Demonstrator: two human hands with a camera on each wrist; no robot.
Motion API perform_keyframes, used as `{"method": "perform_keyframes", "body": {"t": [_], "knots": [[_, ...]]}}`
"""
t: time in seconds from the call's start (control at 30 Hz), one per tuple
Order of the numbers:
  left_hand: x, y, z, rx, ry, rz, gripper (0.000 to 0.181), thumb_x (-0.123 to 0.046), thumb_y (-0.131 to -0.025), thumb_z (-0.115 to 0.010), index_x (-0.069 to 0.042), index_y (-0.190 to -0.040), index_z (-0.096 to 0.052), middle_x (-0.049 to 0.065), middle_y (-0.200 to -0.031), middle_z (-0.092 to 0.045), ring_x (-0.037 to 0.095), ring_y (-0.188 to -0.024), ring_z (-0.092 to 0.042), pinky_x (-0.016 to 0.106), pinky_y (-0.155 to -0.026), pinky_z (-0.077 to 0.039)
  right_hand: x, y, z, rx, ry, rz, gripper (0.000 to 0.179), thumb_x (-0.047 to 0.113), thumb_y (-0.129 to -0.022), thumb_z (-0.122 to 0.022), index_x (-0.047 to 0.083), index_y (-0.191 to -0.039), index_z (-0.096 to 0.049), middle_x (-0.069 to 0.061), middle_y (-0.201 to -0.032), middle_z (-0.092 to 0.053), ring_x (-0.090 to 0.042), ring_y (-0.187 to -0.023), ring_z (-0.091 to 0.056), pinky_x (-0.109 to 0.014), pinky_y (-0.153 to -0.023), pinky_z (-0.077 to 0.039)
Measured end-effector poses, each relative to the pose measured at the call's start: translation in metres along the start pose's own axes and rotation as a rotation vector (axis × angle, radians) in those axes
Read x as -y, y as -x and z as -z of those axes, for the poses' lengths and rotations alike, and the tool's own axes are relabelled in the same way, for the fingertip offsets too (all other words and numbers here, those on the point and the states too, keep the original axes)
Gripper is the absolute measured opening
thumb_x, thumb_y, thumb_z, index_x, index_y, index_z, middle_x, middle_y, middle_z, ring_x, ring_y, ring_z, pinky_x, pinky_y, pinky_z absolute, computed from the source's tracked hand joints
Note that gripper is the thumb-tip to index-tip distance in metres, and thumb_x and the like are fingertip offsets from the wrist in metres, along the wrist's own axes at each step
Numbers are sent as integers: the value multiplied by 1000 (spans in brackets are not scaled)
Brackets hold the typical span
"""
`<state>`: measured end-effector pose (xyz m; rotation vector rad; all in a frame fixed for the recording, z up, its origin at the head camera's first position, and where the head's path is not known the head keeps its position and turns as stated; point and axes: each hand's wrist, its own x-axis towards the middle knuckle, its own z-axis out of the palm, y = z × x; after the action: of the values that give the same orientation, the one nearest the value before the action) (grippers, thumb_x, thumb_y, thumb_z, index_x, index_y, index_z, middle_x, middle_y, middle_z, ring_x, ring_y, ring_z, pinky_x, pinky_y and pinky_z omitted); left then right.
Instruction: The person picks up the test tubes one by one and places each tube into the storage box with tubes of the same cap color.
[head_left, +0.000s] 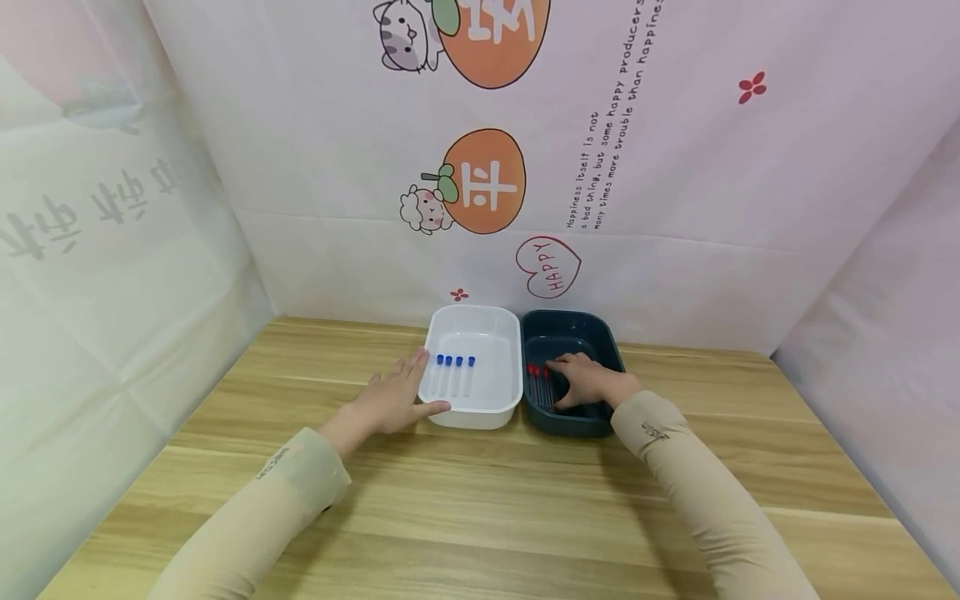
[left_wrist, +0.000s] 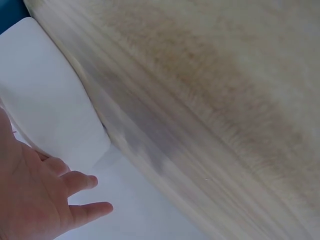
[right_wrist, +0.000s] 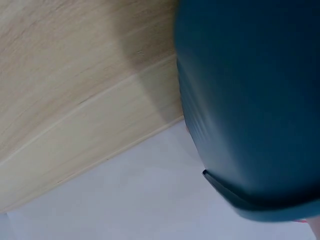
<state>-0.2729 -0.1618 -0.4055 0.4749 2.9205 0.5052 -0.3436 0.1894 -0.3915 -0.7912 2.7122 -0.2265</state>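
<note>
Near the back wall stand a white bin [head_left: 476, 411] and a dark blue bin [head_left: 570, 427], side by side. Several clear tubes with blue caps [head_left: 459, 362] lie in a row inside the white one. My left hand [head_left: 392, 398] rests against that bin's left side, fingers extended and thumb by the front rim; the left wrist view shows its spread fingers. Inside the dark bin, my right hand [head_left: 588, 381] is at several tubes with red caps [head_left: 534, 369]. Its fingers and thumb stand wide apart beside the rightmost tube. Whether they touch it is hard to see.
Both bins stand on a wood-grain table [head_left: 480, 508]. A printed cloth [head_left: 660, 275] hangs right behind them, and more cloth encloses the left and right sides. In the right wrist view the dark bin's outer wall [right_wrist: 250, 110] hides the right hand's fingers.
</note>
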Motion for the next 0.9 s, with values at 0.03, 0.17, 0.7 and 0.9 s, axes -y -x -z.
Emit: {"method": "perform_keyframes", "body": {"t": [0.03,0.17,0.7,0.9], "knots": [[0,0,0,3,-2,0,106,-67,-97,-55,-3,-164,-5,13,-171,-5,43,-154,-12,73,-115,-13,0,1,0,-5,0,6,84,28,-87,-83,-6,-152,-43,-31,-153,-39,-49,-139,-36,-59,-113,-35],[-2,-1,3,17,8,-3,105,-65,-97,-56,-1,-164,-6,15,-171,-6,44,-153,-13,73,-115,-14,-3,4,1,-25,-6,31,84,28,-88,-82,-6,-153,-41,-32,-153,-38,-50,-141,-33,-60,-113,-34],[-6,-6,16,16,49,-30,104,-61,-95,-63,2,-162,-16,18,-169,-13,45,-151,-20,64,-117,-24,-10,38,14,-195,-62,100,91,34,-88,-83,-9,-153,-38,-37,-153,-36,-55,-140,-31,-66,-112,-32],[0,-8,21,-16,103,-57,97,-60,-99,-58,1,-163,-16,20,-168,-16,43,-152,-21,60,-119,-23,-9,59,24,-260,-132,87,88,30,-91,-80,-9,-155,-33,-37,-154,-32,-56,-140,-29,-69,-110,-32]]}}
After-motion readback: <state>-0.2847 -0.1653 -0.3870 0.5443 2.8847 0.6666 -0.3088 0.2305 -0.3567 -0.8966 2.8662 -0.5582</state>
